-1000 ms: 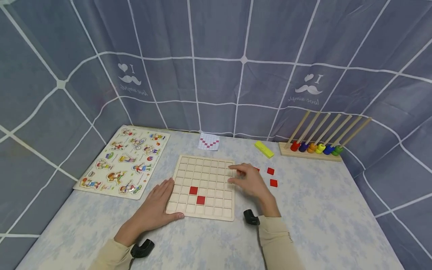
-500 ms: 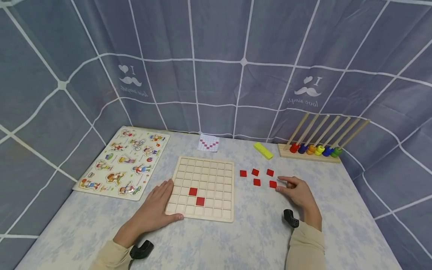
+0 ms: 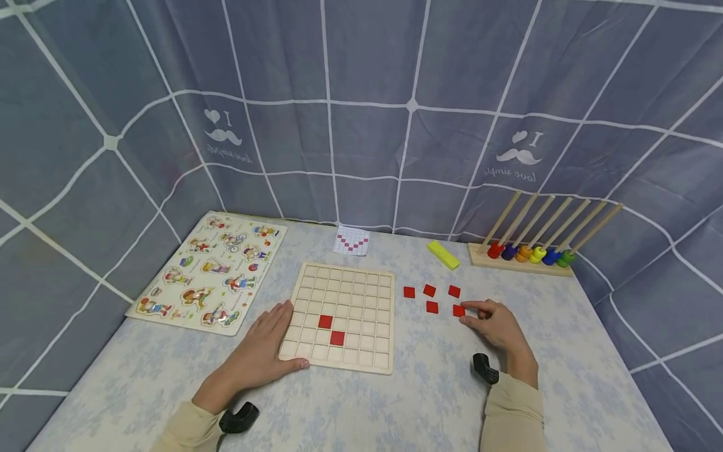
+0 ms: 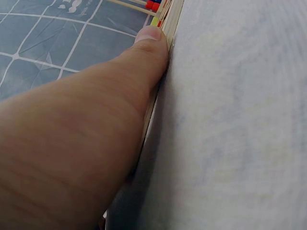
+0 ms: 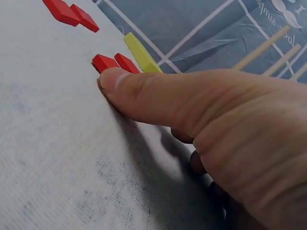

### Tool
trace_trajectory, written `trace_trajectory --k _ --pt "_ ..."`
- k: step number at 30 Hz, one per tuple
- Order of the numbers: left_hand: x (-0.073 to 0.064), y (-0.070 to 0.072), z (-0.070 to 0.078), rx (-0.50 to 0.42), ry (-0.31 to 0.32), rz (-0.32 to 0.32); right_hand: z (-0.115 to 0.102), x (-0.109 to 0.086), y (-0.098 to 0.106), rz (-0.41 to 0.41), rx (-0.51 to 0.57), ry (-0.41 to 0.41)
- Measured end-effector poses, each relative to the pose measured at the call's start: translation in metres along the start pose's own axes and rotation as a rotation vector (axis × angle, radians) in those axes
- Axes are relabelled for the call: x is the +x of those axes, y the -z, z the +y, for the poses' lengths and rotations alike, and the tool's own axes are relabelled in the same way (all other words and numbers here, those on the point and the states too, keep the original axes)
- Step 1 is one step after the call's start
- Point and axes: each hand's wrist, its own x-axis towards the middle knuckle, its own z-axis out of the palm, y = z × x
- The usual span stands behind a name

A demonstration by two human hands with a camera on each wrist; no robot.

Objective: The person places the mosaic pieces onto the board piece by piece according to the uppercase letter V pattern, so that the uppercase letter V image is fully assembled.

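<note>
A wooden grid board point(image 3: 364, 368) lies on the table with two red square tiles set in it, one point(image 3: 325, 322) up and left of the other point(image 3: 337, 338). My left hand point(image 3: 257, 351) rests flat along the board's left edge, fingers straight, thumb at the near corner. In the left wrist view the thumb point(image 4: 148, 48) presses against the board's side. To the right of the board, my right hand point(image 3: 499, 326) pinches a loose red tile point(image 3: 458, 311) at its right end between thumb and forefinger. Its other fingers are curled under.
Other loose red tiles point(image 3: 432, 307) lie between board and right hand. Behind them are a yellow block point(image 3: 443, 255) and a pegged bead stand point(image 3: 519, 266). A pattern card point(image 3: 351, 241) lies beyond the board, a picture puzzle point(image 3: 217, 276) to the left. A curtain point(image 3: 367, 138) hangs behind.
My right hand has moved right from the board's right edge to the loose tiles, and its fingertips have closed in on the nearest right one. The left hand has stayed put.
</note>
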Motion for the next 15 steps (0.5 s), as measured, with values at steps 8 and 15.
trace_trajectory --k 8,15 --pt "0.0031 0.0021 -0.0009 0.005 -0.004 0.006 -0.0053 0.0011 -0.0023 0.052 -0.024 0.002" --pt "0.0004 0.0032 0.0011 -0.007 -0.016 0.002 -0.0074 -0.0021 -0.0058 0.106 0.002 -0.065"
